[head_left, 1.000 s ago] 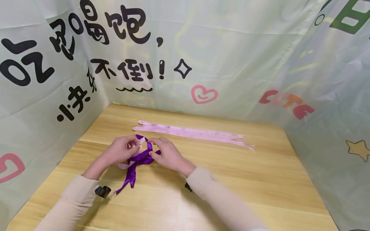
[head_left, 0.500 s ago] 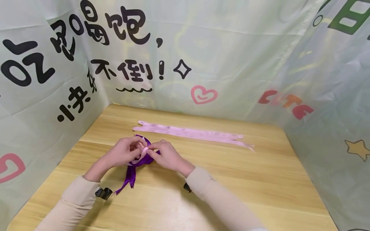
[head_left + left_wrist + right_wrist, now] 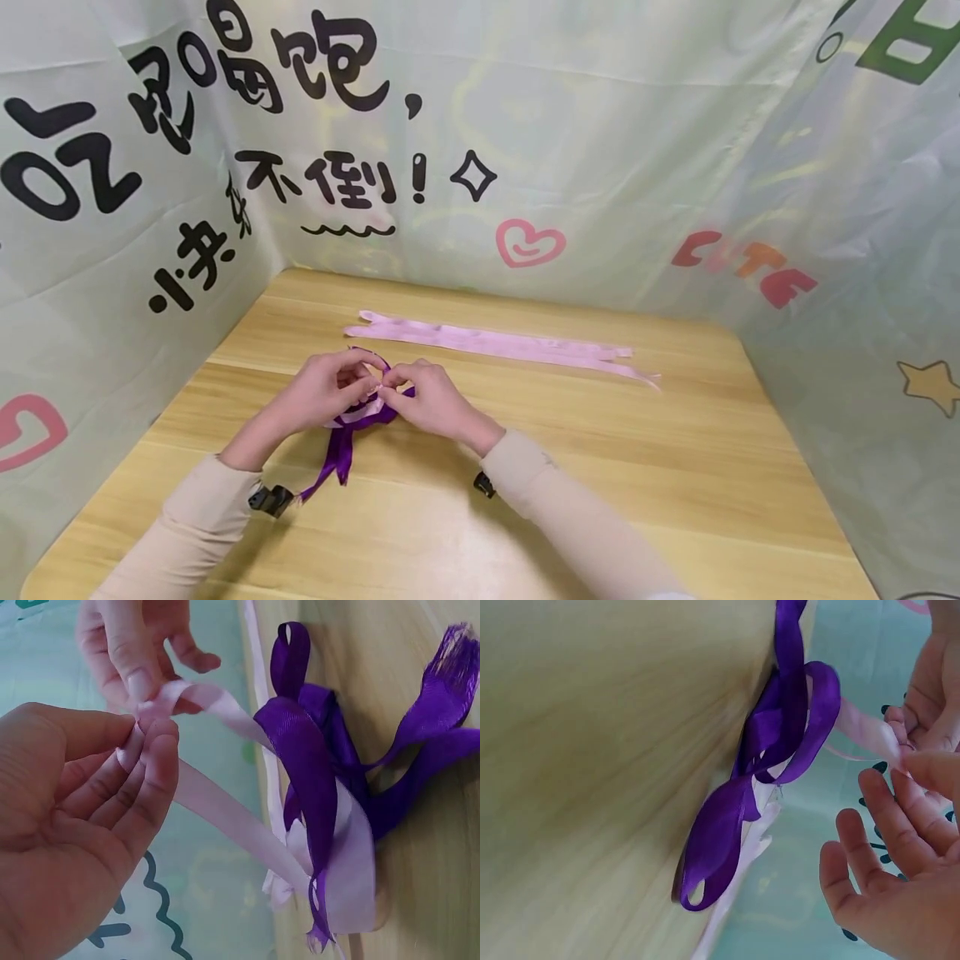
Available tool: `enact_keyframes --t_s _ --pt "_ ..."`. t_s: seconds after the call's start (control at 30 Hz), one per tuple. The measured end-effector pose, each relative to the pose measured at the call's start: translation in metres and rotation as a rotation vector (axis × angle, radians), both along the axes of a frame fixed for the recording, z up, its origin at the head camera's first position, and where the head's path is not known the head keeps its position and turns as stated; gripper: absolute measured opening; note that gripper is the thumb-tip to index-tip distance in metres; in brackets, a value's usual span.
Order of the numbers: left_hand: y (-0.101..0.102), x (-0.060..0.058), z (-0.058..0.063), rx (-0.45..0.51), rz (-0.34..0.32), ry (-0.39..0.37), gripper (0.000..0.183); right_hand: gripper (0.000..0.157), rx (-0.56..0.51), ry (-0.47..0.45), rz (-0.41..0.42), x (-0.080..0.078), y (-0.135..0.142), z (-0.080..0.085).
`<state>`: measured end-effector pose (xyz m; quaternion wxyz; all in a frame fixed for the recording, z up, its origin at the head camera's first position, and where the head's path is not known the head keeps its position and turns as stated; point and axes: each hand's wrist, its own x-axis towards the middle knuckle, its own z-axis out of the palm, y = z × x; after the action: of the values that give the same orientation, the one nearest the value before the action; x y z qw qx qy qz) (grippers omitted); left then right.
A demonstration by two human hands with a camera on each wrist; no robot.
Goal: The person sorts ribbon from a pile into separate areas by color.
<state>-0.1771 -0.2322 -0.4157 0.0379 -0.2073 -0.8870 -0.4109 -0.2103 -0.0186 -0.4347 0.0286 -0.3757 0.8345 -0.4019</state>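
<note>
My left hand pinches a pale pink ribbon between thumb and fingertips. Close against it, the thumb and index finger of my right hand pinch the same ribbon, as the left wrist view shows; its other fingers are spread. From that pinch two pink lengths run down to a purple ribbon, which lies looped and tied on the table. One purple loop sticks out in the right wrist view, and frayed purple tails trail toward the front. In the head view the fingers hide much of the pinched spot.
Two more pink ribbons lie stretched side by side behind the hands on the wooden table. A printed cloth stands around the back and sides of the table.
The right hand has come from the purple ribbon to the left fingertips and now pinches the pink ribbon there. The purple tails have stayed in place.
</note>
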Motion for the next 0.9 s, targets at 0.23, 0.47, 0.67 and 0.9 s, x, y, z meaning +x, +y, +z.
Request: enact_keyframes --t_s 0.23,0.47,0.67,0.9 --pt "0.001 -0.002 0.000 -0.062 0.035 0.046 0.012 0.008 -0.147 -0.243 -0.064 0.000 0.007 0.002" --pt "0.003 -0.003 -0.001 -0.100 0.040 0.096 0.009 0.011 -0.279 -0.398 -0.074 -0.007 0.014 0.002" --pt "0.007 -0.003 0.002 -0.106 0.038 0.098 0.012 0.012 -0.324 -0.507 -0.043 -0.012 0.022 -0.001" --pt "0.003 -0.005 0.002 -0.154 0.081 0.123 0.012 0.023 -0.151 -0.360 -0.055 -0.020 0.042 -0.002"
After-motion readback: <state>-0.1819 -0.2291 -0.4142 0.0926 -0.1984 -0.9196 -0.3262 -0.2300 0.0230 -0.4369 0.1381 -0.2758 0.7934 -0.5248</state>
